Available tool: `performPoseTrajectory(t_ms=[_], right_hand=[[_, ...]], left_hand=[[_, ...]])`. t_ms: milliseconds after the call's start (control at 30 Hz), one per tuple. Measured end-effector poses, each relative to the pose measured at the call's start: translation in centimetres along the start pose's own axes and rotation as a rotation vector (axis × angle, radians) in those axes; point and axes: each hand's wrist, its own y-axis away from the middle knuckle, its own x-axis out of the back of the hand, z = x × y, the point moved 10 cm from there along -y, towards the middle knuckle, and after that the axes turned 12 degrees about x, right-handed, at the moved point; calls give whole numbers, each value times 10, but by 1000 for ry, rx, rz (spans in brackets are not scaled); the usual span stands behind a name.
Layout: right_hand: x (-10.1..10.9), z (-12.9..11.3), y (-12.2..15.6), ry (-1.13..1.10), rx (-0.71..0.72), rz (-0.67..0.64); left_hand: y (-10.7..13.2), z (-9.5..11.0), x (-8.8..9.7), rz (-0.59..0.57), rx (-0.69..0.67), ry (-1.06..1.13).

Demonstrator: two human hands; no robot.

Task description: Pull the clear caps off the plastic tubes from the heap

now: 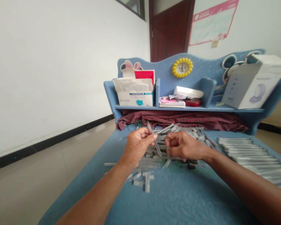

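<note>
My left hand [137,147] is closed in a pinch on a thin grey plastic stick [154,138] that slants up and away from me. My right hand [184,146] is closed beside it, fingers curled at the stick's lower end; what it grips is hidden. Both hands hover over a loose pile of grey plastic sticks [178,132] on the blue desk [173,197]. Short grey pieces [144,180] lie scattered nearer to me.
A neat row of long grey sticks [253,156] lies at the right. A red checked cloth [182,120] sits under the desk's shelf [189,108], which carries a mask box [134,92], booklets, a red tin and a white carton [253,82]. The floor drops off left.
</note>
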Motion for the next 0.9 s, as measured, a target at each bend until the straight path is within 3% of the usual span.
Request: performPoseTrajectory(t_ms=[167,333,567,900], right_hand=[[19,-12,-3,-296,158,180],[18,-13,-5,-496,251,267],[17,-6,-6,-533,246,334],[11,-7,-6,-557,239,314]], left_hand=[[-5,-7,5,-2,51,133],[-6,-10,10,-19,108,316],[-6,-8,23,35,121,507],[-7,-6,27,37,102,563]])
